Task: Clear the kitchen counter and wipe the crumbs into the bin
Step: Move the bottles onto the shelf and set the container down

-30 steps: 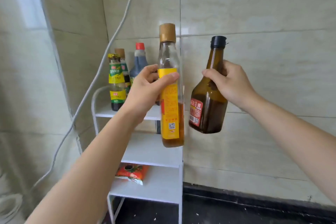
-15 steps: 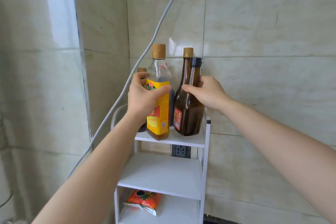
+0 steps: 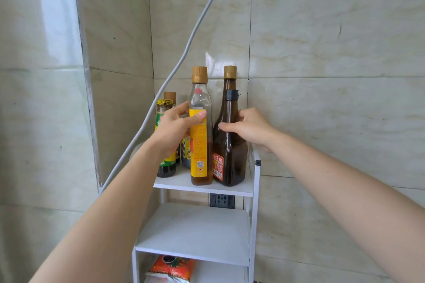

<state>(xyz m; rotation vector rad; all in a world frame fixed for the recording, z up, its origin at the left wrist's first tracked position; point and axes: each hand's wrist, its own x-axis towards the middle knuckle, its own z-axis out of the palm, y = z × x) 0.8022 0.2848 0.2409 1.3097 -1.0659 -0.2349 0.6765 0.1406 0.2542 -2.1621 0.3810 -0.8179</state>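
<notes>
The left hand (image 3: 176, 128) is wrapped around the clear bottle (image 3: 200, 142) with the yellow label and gold cap — thumb across the front of the label, fingers curled behind the glass. The bottle stands upright on the top shelf (image 3: 202, 185) of a white rack. Just to the right of that hand, the right hand (image 3: 249, 130) grips the shoulder of the brown bottle (image 3: 230, 158) with the black cap, thumb in front and fingers round the far side; this bottle also stands on the top shelf, its side touching the clear bottle.

Behind the brown bottle, above the right hand, a second brown bottle's gold cap (image 3: 230, 72) shows. Behind the left hand stand more sauce bottles, one with a green and yellow label (image 3: 164, 145). A white cable (image 3: 184, 57) runs diagonally down past the left hand's far side. Below both hands the middle shelf (image 3: 195, 230) is bare, and an orange packet (image 3: 171, 267) lies on the lowest shelf — beneath the left forearm.
</notes>
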